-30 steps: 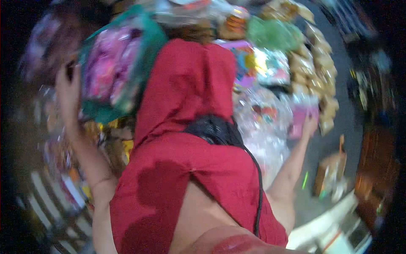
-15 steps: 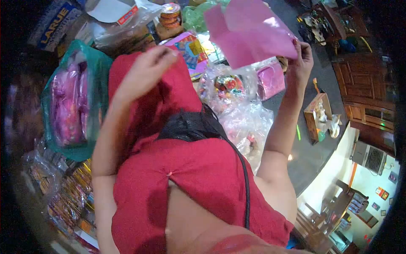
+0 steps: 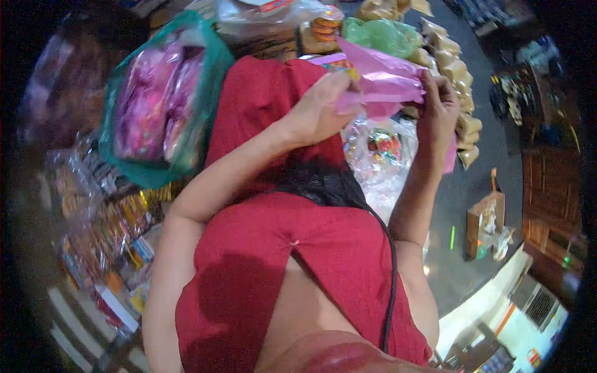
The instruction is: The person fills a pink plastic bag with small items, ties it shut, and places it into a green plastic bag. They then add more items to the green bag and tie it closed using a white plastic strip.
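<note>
A thin pink plastic sheet (image 3: 387, 87) is stretched between my two hands above my lap, creased across its middle. My left hand (image 3: 324, 107) grips its left edge, fingers closed and partly blurred. At the opposite edge, my right hand (image 3: 439, 102) pinches it between thumb and fingers. Below the sheet lies a clear plastic bag (image 3: 382, 149) with colourful small items inside. Part of a brightly printed packet (image 3: 341, 66) shows behind my left hand.
A green bag (image 3: 214, 81) with pink wrapped packs stands at left. Behind the sheet are a light green plastic bag (image 3: 382, 38) and a jar-like stack (image 3: 326, 28). A row of tan packets (image 3: 457, 71) lies at right, with a small box (image 3: 485, 217) on the floor beyond.
My left hand has moved right and taken hold of the pink plastic sheet. The sheet has come down and is now drawn between both hands. The view has shifted left.
</note>
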Tool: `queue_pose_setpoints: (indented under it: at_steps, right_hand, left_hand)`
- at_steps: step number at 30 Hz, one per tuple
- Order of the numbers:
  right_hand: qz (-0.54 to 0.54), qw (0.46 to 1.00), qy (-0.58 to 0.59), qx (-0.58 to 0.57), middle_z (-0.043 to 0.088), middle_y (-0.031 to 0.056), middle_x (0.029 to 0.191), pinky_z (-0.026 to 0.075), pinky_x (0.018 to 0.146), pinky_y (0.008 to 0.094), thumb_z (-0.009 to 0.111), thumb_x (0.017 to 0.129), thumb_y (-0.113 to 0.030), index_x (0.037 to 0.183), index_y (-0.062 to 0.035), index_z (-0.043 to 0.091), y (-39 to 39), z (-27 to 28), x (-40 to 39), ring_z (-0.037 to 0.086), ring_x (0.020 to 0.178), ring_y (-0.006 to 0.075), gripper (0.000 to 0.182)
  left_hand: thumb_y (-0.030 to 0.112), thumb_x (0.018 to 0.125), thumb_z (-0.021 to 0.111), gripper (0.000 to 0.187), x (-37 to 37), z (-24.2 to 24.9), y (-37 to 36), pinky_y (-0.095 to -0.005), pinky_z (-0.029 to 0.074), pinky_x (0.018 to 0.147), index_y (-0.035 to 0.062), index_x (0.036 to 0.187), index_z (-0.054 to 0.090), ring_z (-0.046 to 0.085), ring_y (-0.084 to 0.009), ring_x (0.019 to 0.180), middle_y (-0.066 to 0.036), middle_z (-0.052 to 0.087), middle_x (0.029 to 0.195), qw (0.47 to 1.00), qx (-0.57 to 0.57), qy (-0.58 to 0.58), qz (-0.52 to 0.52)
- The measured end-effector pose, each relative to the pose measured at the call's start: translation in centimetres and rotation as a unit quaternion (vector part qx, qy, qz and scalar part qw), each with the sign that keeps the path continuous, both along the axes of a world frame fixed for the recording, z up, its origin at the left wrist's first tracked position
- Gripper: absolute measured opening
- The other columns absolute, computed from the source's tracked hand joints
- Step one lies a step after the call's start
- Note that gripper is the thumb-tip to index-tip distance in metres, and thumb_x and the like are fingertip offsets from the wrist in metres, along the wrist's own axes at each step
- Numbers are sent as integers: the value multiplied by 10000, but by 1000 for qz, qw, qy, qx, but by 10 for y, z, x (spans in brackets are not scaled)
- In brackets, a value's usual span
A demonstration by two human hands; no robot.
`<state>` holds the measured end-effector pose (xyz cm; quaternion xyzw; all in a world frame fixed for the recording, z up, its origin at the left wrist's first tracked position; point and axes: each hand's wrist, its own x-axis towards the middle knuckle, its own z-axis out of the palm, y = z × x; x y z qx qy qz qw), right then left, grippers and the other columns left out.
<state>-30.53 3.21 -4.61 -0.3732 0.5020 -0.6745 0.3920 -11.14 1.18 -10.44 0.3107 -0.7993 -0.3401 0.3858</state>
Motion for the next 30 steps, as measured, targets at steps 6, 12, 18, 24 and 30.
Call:
queue_pose_setpoints:
  at_steps: [6,12,18,24,30]
  right_hand:
    - [56,992,115,-3,479,-67,590,258,423,171,673,836,-156,646,-128,479,1,-2,5,373,484,9,273]
    - [58,982,178,-1,504,-43,656,329,508,164,659,837,-89,698,-86,527,-1,-1,3,445,579,32,191]
    - [63,987,85,-124,494,180,1269,434,937,312,548,867,17,1283,17,417,-7,11,37,530,1110,223,435]
    - [160,876,450,-72,582,137,1024,448,850,347,766,693,-133,1097,-3,529,14,2,61,561,964,232,486]
    - [111,804,578,-81,560,161,936,434,785,411,695,708,-115,1029,-11,527,16,-32,83,536,895,343,377]
  left_hand:
    - [209,697,736,585,16,13,1,-424,401,864,40,1184,460,486,-317,992,-142,476,1061,986,-104,-22,131]
    - [146,729,701,509,21,-1,7,-343,436,871,30,1166,468,537,-254,990,-131,549,1035,991,-65,110,48]
    - [131,818,634,257,17,16,16,-296,473,749,2,1021,542,566,-122,797,-34,586,813,958,272,80,-44]
    - [219,933,499,233,22,2,-4,-246,457,641,6,979,580,529,-54,728,14,589,820,914,319,232,98]
    - [213,932,504,245,13,-36,-11,-226,455,656,2,1021,590,534,-53,758,-10,607,870,923,296,214,121]
